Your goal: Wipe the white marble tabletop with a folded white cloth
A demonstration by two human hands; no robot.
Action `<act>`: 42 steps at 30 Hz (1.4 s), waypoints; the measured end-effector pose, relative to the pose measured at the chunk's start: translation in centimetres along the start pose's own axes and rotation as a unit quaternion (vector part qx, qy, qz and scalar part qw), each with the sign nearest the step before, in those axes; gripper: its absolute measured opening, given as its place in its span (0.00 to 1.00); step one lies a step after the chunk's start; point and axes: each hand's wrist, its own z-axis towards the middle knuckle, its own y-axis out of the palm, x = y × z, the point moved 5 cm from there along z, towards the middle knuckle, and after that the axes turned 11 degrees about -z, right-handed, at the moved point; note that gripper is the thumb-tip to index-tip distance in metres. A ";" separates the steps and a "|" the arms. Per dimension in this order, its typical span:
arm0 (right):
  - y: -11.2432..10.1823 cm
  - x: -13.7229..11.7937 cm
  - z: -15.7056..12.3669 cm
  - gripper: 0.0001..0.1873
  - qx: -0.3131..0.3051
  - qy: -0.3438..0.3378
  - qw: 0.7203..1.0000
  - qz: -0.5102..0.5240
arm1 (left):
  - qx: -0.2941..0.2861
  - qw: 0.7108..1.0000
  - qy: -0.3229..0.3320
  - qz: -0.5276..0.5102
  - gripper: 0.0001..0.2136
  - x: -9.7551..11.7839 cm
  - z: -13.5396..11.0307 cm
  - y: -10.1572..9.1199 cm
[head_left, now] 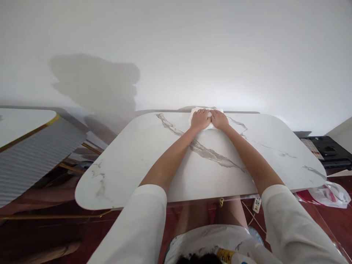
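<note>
A white cloth or paper towel (196, 111) lies at the far edge of a white marble-patterned table (137, 157). Both my arms reach across the tabletop to it. My left hand (200, 119) lies palm down on the cloth with its fingers pressed together. My right hand (219, 119) lies right beside it, touching it, also flat on the cloth. Most of the cloth is hidden under the two hands.
A plain white wall stands just behind the table. At the left is a second table (33, 146) with a ribbed grey side and gold trim. A black device (327, 150) sits at the right, a plastic bag (330, 194) below it on the red floor.
</note>
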 end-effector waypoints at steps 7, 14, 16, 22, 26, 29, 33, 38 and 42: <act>-1.0 -1.2 -3.7 0.25 0.004 0.004 1.000 -0.009 | -0.004 1.000 0.010 0.001 0.21 1.4 -3.5 -0.4; -2.5 -3.1 -8.2 0.25 0.009 0.011 1.000 -0.002 | -0.017 1.000 0.022 0.005 0.20 3.1 -7.9 -1.5; -2.8 -3.7 -9.6 0.24 0.011 0.011 1.000 0.001 | -0.022 0.999 0.025 0.004 0.21 3.6 -9.3 -1.9; -4.3 -6.0 -14.2 0.24 0.002 -0.001 1.000 0.000 | -0.037 0.998 0.033 0.048 0.22 5.1 -14.4 -2.9; -5.3 -7.2 -17.1 0.24 0.001 -0.010 1.000 0.008 | -0.049 0.996 0.023 0.066 0.23 6.0 -17.4 -3.3; -5.9 -7.7 -19.0 0.25 0.005 -0.009 1.000 0.012 | -0.058 0.996 0.014 0.068 0.24 6.8 -19.1 -3.6; -6.4 -8.0 -21.4 0.25 0.000 -0.003 1.000 0.012 | -0.072 0.995 0.008 0.070 0.24 8.2 -21.2 -3.9; -7.2 -7.6 -23.6 0.27 -0.004 -0.027 0.999 0.017 | -0.068 0.995 0.003 0.067 0.24 10.3 -23.2 -4.0; -7.5 -6.0 -23.8 0.28 -0.013 -0.040 0.999 0.024 | -0.068 0.997 0.001 0.048 0.23 11.6 -22.8 -3.5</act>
